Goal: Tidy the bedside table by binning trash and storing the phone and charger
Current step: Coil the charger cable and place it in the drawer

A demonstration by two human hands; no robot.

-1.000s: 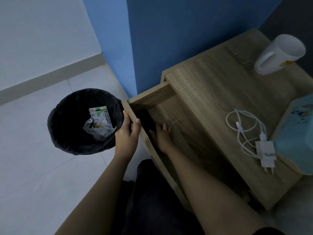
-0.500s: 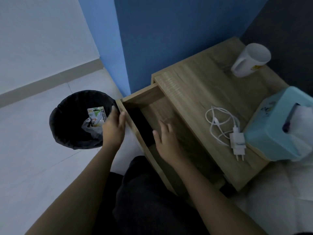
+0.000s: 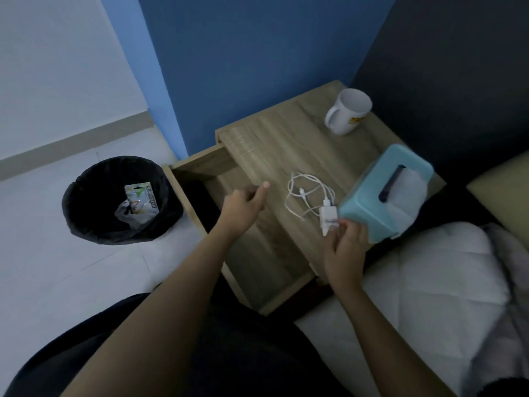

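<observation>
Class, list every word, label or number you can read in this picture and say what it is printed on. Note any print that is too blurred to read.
"scissors": on the card packaging in the black bin, printed sideways.
Yellow label on the white mug: too small to read.
Print on the charger plug: too blurred to read.

Dim room: blue wall (image 3: 257,67), pale tiled floor (image 3: 43,267).

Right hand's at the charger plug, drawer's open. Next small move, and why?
Probably close the right hand on the charger plug and lift it, letting the left hand gather the cable. The drawer stands open, the fingers only touch the plug, and the cable lies loosely coiled.
</observation>
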